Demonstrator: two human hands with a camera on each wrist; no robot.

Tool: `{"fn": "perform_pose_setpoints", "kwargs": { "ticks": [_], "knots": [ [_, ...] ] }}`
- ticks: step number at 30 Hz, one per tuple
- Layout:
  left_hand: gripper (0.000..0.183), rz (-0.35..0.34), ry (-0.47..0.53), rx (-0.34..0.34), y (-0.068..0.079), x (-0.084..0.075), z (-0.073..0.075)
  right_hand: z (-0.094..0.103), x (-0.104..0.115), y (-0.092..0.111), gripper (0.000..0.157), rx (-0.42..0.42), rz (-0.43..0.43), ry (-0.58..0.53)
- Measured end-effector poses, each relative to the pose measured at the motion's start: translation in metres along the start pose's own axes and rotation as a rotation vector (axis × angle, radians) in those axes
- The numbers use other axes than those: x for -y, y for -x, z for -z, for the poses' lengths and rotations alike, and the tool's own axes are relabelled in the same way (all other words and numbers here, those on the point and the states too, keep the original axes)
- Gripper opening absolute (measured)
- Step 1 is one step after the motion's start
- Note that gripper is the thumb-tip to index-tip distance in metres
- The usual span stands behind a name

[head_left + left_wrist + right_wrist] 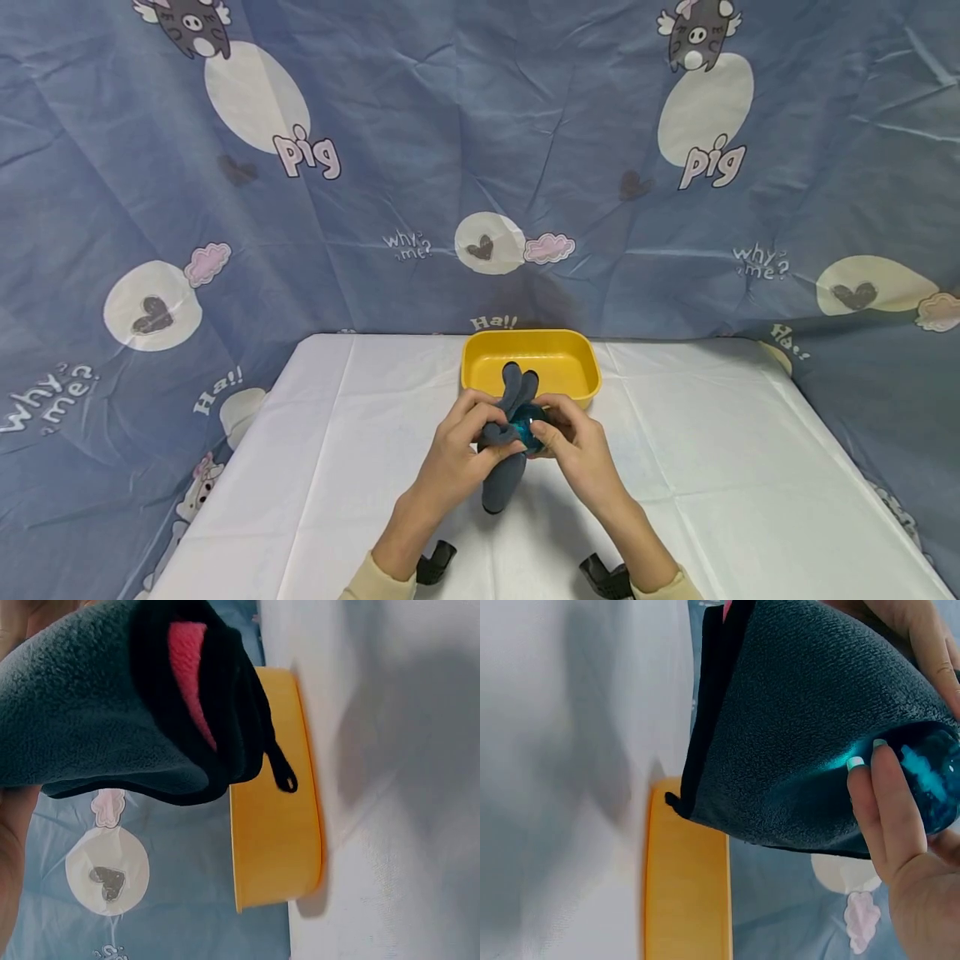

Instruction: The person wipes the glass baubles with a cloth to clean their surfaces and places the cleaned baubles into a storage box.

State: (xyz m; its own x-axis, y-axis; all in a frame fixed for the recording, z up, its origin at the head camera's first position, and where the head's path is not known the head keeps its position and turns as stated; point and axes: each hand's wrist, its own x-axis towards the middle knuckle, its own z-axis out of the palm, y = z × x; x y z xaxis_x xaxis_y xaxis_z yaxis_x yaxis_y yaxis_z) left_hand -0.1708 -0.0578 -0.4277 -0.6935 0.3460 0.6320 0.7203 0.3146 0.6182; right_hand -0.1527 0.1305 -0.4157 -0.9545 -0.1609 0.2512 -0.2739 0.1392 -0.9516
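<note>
In the head view both hands come together over the front of the yellow basin. My left hand (465,433) grips a dark grey towel (504,483), whose folds hang below and stick up above the fingers. Against the towel, my right hand (581,442) holds a shiny see-through blue rounded object (530,423). The right wrist view has two fingertips on the blue object (939,784), with the towel (817,712) spread behind it. Black edging, a pink-red patch and a small loop show on the towel (82,705) in the left wrist view.
The yellow basin (558,367) stands at the back of the white-covered table (390,383). A blue printed curtain (405,175) hangs right behind it. Black wrist mounts (437,563) show beside both forearms.
</note>
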Motion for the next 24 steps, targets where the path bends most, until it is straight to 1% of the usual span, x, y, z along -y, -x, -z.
{"fn": "perform_pose_setpoints", "kwargs": {
  "ticks": [4, 8, 11, 16, 20, 23, 24],
  "knots": [
    [0.026, 0.010, -0.003, 0.000, 0.000, -0.001, 0.002, 0.000, -0.010, -0.001, 0.029, -0.018, 0.000, 0.053],
    [0.026, 0.020, -0.014, -0.004, 0.000, -0.001, 0.003, 0.000, -0.012, -0.002, 0.031, -0.023, 0.022, 0.091],
    [0.026, 0.029, -0.017, -0.003, 0.000, -0.001, 0.004, 0.001, -0.008, -0.001, 0.035, -0.013, 0.024, 0.098],
    [0.025, 0.051, -0.015, -0.001, 0.000, -0.001, 0.005, 0.002, 0.008, 0.001, 0.042, 0.026, 0.037, 0.077],
    [0.026, 0.050, -0.016, -0.003, 0.001, 0.000, 0.005, 0.003, 0.017, 0.002, 0.047, 0.064, 0.083, 0.074],
    [0.026, 0.044, -0.020, -0.005, 0.001, 0.001, 0.004, 0.004, 0.014, 0.001, 0.049, 0.086, 0.132, 0.074],
    [0.026, 0.043, -0.020, -0.005, 0.001, 0.001, 0.004, 0.005, 0.009, 0.000, 0.049, 0.091, 0.145, 0.072]
  ]
}}
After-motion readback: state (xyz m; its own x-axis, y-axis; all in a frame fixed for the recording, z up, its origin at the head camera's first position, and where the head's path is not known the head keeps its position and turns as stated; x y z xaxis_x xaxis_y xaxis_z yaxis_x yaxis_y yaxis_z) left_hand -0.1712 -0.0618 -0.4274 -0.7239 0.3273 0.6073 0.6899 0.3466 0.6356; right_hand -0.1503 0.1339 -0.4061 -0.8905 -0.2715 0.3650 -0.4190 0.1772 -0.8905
